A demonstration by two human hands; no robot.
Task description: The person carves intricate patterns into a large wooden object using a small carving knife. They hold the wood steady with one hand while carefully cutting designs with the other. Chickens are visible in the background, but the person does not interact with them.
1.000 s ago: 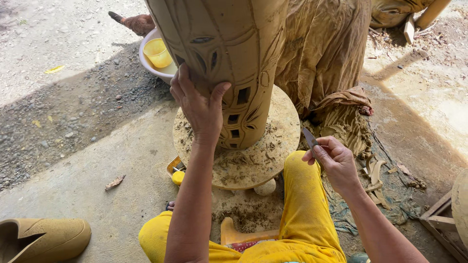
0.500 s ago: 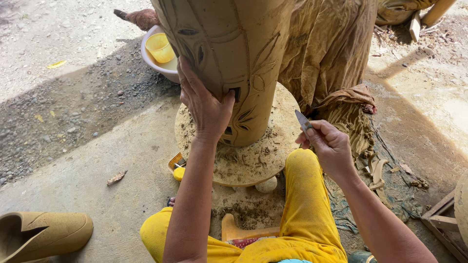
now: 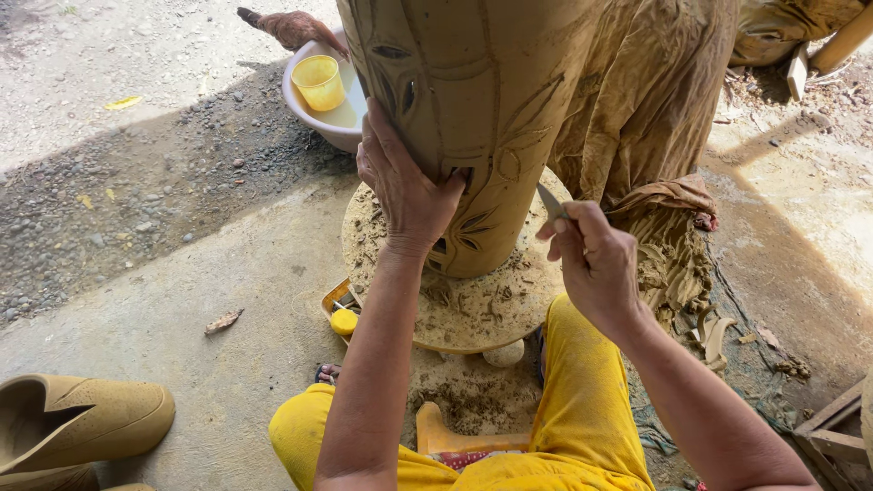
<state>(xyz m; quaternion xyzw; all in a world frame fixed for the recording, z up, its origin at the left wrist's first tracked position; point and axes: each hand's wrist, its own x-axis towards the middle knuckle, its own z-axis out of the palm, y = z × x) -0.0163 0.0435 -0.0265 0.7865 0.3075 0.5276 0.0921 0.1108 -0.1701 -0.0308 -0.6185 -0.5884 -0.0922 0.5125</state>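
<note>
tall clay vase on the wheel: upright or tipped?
Upright. The clay vase stands on its base on the round turntable, sides near vertical; left hand rests flat against its carved wall.

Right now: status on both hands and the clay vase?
Left hand flat on clay vase. Right hand grips small knife, blade near the wall. Vase upright on turntable. Nothing between.

clay vase (image 3: 473, 100): tan, carved leaf pattern | cup (image 3: 320, 82): yellow | trousers (image 3: 582, 418): yellow | basin (image 3: 314, 114): pale pink
</note>
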